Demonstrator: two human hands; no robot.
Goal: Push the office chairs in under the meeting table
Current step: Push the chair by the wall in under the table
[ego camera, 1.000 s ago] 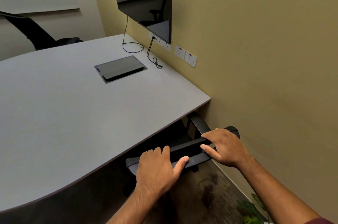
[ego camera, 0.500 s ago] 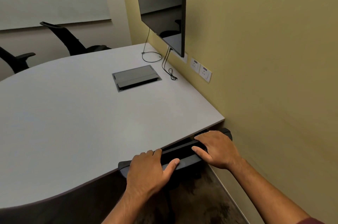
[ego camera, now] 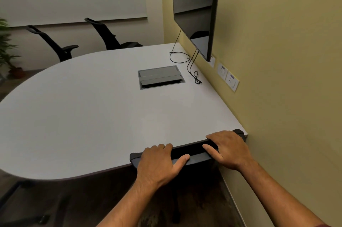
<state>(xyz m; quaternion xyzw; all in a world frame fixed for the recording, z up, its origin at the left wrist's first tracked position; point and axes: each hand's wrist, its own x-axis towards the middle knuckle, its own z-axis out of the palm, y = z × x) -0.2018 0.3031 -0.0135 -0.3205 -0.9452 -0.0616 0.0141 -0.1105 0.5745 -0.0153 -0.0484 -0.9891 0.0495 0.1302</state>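
Note:
A black office chair shows only the top bar of its backrest [ego camera: 194, 154], pressed against the near edge of the grey meeting table [ego camera: 92, 115]. My left hand [ego camera: 159, 163] grips the bar's left half, thumb underneath. My right hand [ego camera: 227, 149] grips the right half, close to the yellow wall. The seat and base are hidden under the table. Two more black office chairs stand at the table's far side, one at the left [ego camera: 53, 43] and one nearer the middle [ego camera: 109, 36].
The yellow wall [ego camera: 286, 78] runs along the right, carrying a dark screen [ego camera: 196, 10] and sockets [ego camera: 229, 78]. A cable box [ego camera: 160, 76] is set into the tabletop, with loose cables [ego camera: 192, 71] beside it. A potted plant [ego camera: 7, 49] stands far left.
The chair has rolled forward until its backrest meets the table edge. Both hands stayed on the bar and travelled with it. My view has lifted, bringing the far chairs in.

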